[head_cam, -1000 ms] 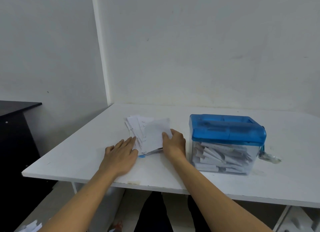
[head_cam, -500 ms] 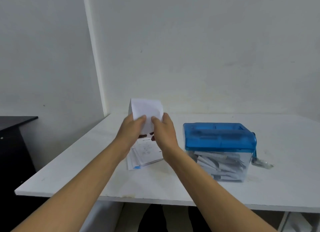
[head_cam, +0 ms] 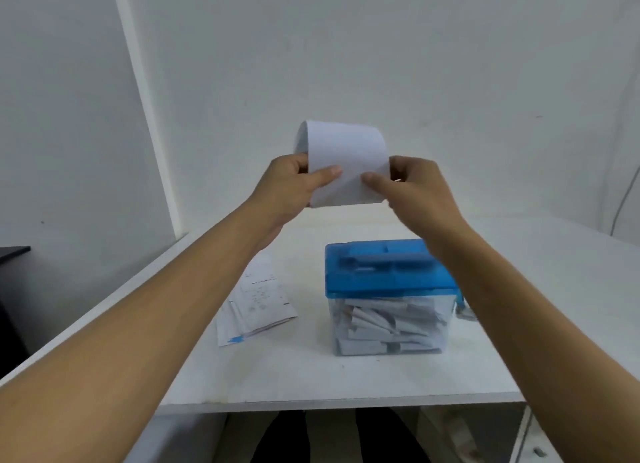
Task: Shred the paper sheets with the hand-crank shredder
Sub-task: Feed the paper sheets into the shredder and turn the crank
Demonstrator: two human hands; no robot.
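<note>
A white paper sheet (head_cam: 346,157) hangs in the air above the table, its top curling away from me. My left hand (head_cam: 291,185) pinches its left edge and my right hand (head_cam: 412,189) pinches its right edge. Below and slightly right stands the hand-crank shredder (head_cam: 384,272), a blue lid on a clear bin packed with paper strips. Its crank (head_cam: 464,312) pokes out on the right side, mostly hidden by my right forearm. A stack of paper sheets (head_cam: 256,303) lies on the table left of the shredder.
The white table (head_cam: 311,376) runs to a wall behind and a wall corner at the left. A dark cabinet (head_cam: 14,254) stands at the far left. A thin cable (head_cam: 623,192) hangs down the wall at the right.
Both hands lifted one sheet off the stack and carried it up and to the right, over the shredder. The hands have spread to the sheet's edges.
</note>
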